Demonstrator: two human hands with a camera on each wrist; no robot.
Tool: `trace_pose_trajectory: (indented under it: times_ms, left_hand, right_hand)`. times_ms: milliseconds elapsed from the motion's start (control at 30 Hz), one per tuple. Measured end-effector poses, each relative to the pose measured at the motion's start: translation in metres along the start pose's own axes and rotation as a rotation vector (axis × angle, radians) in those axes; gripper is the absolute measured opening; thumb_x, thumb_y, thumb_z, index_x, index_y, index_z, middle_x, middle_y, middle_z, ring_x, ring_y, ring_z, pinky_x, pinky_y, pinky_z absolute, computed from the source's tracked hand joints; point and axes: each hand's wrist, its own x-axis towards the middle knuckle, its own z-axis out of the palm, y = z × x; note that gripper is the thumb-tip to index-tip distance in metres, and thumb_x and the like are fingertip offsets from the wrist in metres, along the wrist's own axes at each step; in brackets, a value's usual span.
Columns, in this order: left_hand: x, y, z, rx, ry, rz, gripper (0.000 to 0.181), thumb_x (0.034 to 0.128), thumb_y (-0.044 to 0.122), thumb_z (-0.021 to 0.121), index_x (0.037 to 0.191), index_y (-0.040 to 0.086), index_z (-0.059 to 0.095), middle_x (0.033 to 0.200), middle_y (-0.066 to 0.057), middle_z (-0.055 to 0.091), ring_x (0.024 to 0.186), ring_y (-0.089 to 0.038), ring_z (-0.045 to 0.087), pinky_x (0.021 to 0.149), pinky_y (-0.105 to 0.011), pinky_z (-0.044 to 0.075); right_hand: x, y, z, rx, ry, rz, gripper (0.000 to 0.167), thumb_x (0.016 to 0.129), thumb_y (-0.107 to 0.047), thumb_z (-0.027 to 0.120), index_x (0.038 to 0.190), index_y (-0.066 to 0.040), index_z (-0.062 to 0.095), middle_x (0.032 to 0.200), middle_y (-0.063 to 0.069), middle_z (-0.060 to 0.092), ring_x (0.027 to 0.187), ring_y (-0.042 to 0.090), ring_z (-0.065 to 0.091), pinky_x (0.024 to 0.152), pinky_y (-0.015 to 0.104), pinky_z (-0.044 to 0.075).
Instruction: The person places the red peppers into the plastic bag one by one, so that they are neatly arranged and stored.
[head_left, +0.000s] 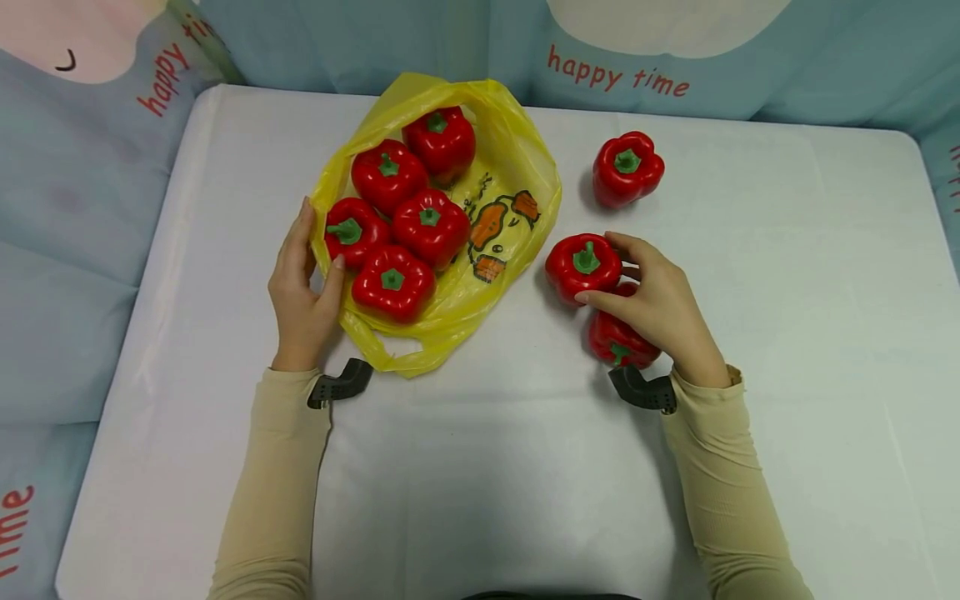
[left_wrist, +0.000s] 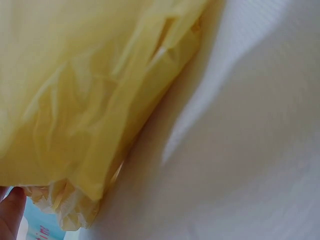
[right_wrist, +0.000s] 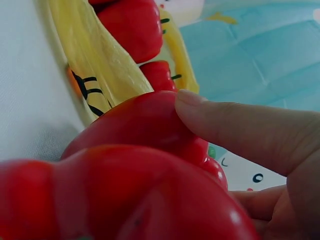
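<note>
A yellow plastic bag (head_left: pixel 513 158) lies with its mouth facing up and several red peppers (head_left: pixel 431 227) inside. The left hand (head_left: pixel 303 292) holds the bag's left edge, thumb on the near side; in the left wrist view a fingertip (left_wrist: pixel 12 210) touches the crumpled bag (left_wrist: pixel 75 125). Right of the bag, the right hand (head_left: pixel 660 304) grips a red pepper (head_left: pixel 577 265) between thumb and fingers. Its thumb (right_wrist: pixel 230 125) presses on that pepper (right_wrist: pixel 145 120) in the right wrist view. Another pepper (head_left: pixel 618 337) lies partly under the right hand, its stem toward the near edge.
One more red pepper (head_left: pixel 626 169) stands on the white table (head_left: pixel 810 292) behind the right hand. A blue printed cloth (head_left: pixel 465 42) hangs around the table's back and left sides. The bag's loop handle (head_left: pixel 408 362) lies toward the near side.
</note>
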Motion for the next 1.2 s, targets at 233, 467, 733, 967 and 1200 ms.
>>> trace_pose_trajectory:
  times_ms: [233,467,733,967,1200]
  left_hand:
    - [0.000,0.000,0.000,-0.004,0.000,-0.007,0.054,0.0873,-0.004,0.054,0.140,-0.003,0.040,0.145,-0.005,0.042,0.133,-0.022,0.038,0.106,-0.035,0.037]
    - [0.000,0.001,0.000,0.017,-0.004,-0.013,0.054,0.0879,-0.003,0.055,0.140,-0.003,0.041,0.145,-0.004,0.041,0.133,-0.021,0.038,0.106,-0.034,0.037]
    - [0.000,-0.001,0.001,0.001,0.001,-0.005,0.054,0.0863,-0.007,0.056,0.138,-0.004,0.042,0.145,-0.007,0.041,0.133,-0.021,0.039,0.105,-0.034,0.038]
    - [0.002,0.012,0.001,0.018,0.005,-0.011,0.053,0.0848,-0.010,0.055,0.136,-0.010,0.041,0.143,-0.018,0.042,0.132,-0.023,0.039,0.106,-0.034,0.037]
    - [0.005,0.039,0.000,0.018,0.009,-0.014,0.050,0.0850,-0.012,0.053,0.133,-0.015,0.040,0.139,-0.026,0.042,0.131,-0.026,0.040,0.106,-0.034,0.037]
  right_hand:
    - [0.001,0.001,0.000,-0.032,-0.025,0.007,0.084,0.077,-0.029,0.078,0.143,-0.002,0.035,0.137,0.018,0.046,0.111,0.036,0.055,0.092,0.051,0.048]
    - [0.002,0.001,0.001,-0.046,-0.030,0.014,0.086,0.077,-0.032,0.078,0.144,-0.002,0.034,0.136,0.018,0.047,0.106,0.035,0.058,0.090,0.050,0.050]
    - [0.001,0.002,0.002,-0.028,-0.013,0.027,0.084,0.076,-0.032,0.078,0.143,-0.003,0.036,0.134,0.017,0.049,0.105,0.033,0.057,0.089,0.050,0.050]
    - [0.000,0.001,0.002,-0.005,0.001,0.041,0.081,0.076,-0.032,0.078,0.142,-0.006,0.039,0.134,0.016,0.049,0.108,0.033,0.057,0.089,0.051,0.050]
    - [0.000,0.002,0.002,0.039,0.017,0.046,0.078,0.076,-0.030,0.079,0.140,-0.006,0.042,0.133,0.013,0.050,0.110,0.033,0.058,0.092,0.049,0.050]
